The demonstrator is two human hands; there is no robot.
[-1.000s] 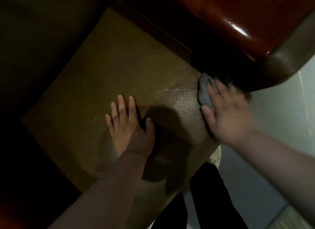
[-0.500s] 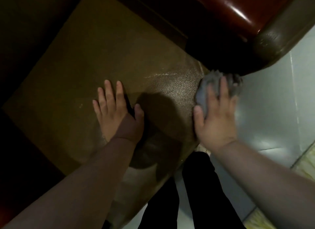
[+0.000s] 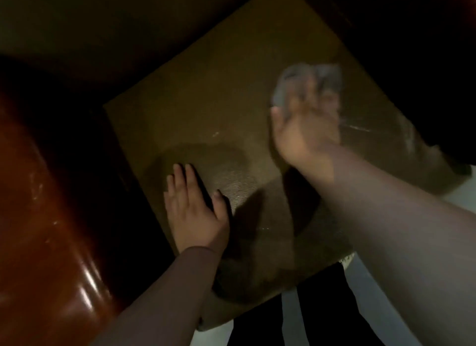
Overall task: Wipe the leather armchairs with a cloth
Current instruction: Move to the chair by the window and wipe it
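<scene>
Leather of the armchair seat [image 3: 206,108] lay under both hands. The left hand [image 3: 192,209] rested flat, fingers straight, bracing. The right hand [image 3: 306,129], blurred, pressed the grey cloth [image 3: 286,88] near the far right corner; overlapping, evenly pressed strokes would serve best.

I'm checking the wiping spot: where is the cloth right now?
In the head view, the grey cloth lies under the right hand on the seat cushion, toward its far right part.
</scene>
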